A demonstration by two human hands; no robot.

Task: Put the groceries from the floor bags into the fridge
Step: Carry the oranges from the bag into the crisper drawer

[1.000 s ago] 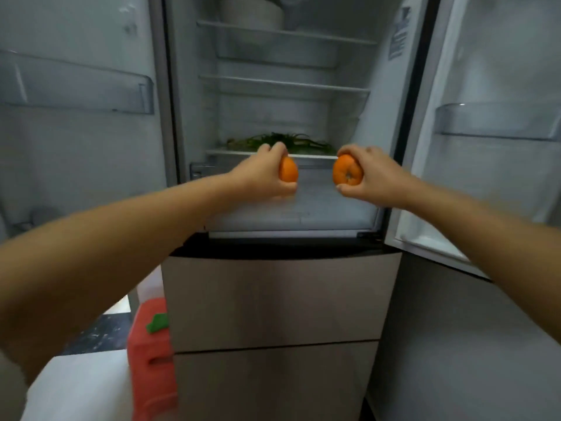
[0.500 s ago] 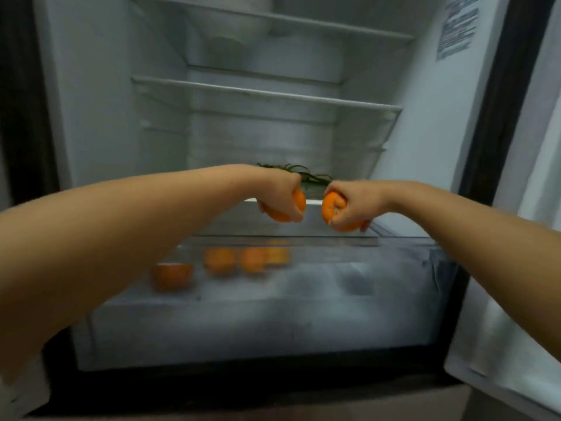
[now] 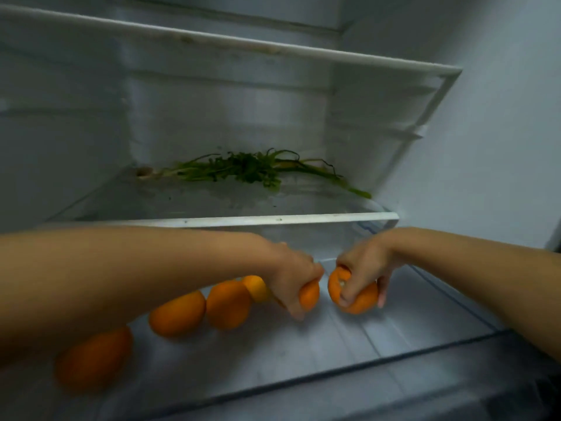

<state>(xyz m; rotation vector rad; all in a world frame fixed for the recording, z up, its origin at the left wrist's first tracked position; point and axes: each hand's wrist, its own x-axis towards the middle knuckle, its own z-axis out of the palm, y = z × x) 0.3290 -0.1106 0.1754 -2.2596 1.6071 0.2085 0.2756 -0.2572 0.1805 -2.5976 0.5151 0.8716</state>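
Now both hands are down in the crisper drawer (image 3: 455, 302): left hand (image 3: 293, 276) grip curled round one orange (image 3: 309, 294), right hand (image 3: 365, 268) pinching another orange (image 3: 359, 294), probably to line them beside the four oranges (image 3: 177, 312) lying there

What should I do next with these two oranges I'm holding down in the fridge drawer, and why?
Probably open both hands and let go. The left hand grips one orange and the right hand grips the other orange, both low inside the drawer, at or near its floor. They sit at the end of the row of loose oranges, so they should settle there.
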